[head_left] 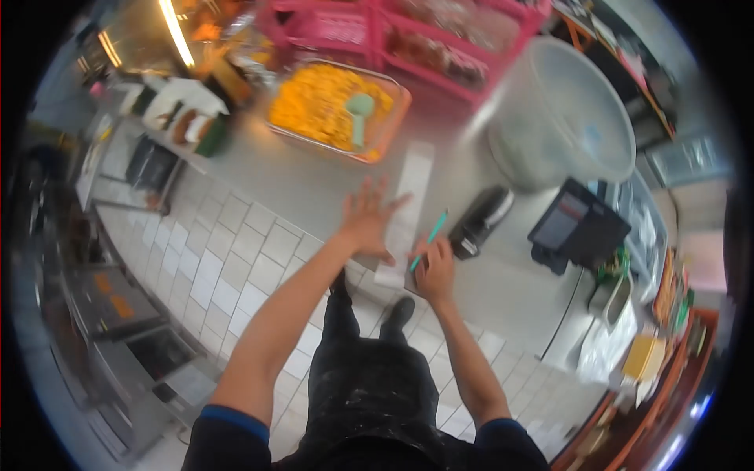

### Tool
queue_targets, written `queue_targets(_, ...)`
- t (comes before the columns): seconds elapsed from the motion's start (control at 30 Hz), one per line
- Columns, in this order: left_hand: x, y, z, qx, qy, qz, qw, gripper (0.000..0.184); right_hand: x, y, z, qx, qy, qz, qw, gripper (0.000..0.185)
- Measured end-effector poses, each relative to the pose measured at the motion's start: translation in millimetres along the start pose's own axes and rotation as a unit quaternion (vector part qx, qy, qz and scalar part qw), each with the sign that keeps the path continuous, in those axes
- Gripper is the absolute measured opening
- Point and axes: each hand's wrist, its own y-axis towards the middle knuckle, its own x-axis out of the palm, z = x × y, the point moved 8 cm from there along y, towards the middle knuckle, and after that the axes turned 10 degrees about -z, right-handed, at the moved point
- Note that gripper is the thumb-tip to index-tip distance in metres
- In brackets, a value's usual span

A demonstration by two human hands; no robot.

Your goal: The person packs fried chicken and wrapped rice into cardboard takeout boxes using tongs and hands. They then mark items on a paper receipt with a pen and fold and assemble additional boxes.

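Note:
A long white strip of paper (410, 188) lies on the steel counter, its lower end reaching past the counter's front edge. My left hand (369, 220) rests on the paper's left side with its fingers spread. In my right hand (434, 271), closed just right of the strip, is a thin teal pen (430, 239), tilted with its upper end up and to the right. The pen's lower tip is too blurred to tell whether it touches the paper. A black handheld device (481, 222) lies to the right of my right hand.
Beyond the paper stands a tray of yellow food (397, 118) with a pale green scoop (359, 118). Pink crates (377, 31) are at the back. On the right are a large translucent tub (554, 118) and a dark screen terminal (581, 224). Tiled floor (236, 243) lies below the counter.

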Motion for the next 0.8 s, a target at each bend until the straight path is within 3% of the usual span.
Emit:
queue_targets(0.13, -11.4, 1.6, 1.3, -0.004, 0.001, -0.025, 1.000, 0.146, 3.5, 9.2, 17.6, 0.089, 0.102, -0.027, 0.990, 0.025)
queue_targets(0.2, -10.5, 3.4, -3.5, -0.025, -0.005, -0.033, 0.999, 0.149, -4.4, 3.7, 12.7, -0.022, 0.166, 0.089, 0.982, 0.031)
queue_targets(0.33, -6.7, 6.4, -5.4, -0.014, 0.000, -0.043, 0.999, 0.149, -14.4, 28.7, -20.2, 0.013, 0.034, 0.140, 0.989, 0.033)
queue_targets(0.4, -6.8, 7.0, -5.2, -0.017, -0.008, -0.043, 0.999, 0.148, -10.5, 21.8, -10.6, 0.091, 0.199, 0.281, 0.934, 0.023)
queue_targets(0.5, -11.4, 6.2, -3.9, -0.027, -0.031, -0.065, 0.997, 0.147, 1.8, 30.8, -8.3, 0.099, 0.086, 0.297, 0.946, 0.018)
queue_targets(0.63, -10.9, 8.8, -3.7, -0.011, -0.041, -0.073, 0.996, 0.147, 1.9, 29.8, 5.9, 0.177, 0.197, 0.314, 0.912, 0.017)
queue_targets(0.73, -7.8, 9.5, -6.1, -0.009, -0.048, -0.070, 0.996, 0.147, -8.3, 25.9, -12.1, 0.185, 0.075, 0.262, 0.944, 0.016)
queue_targets(0.8, -7.3, 10.9, -6.3, -0.005, -0.046, -0.064, 0.997, 0.147, -0.7, 17.3, -8.6, 0.198, 0.116, 0.285, 0.931, 0.016)
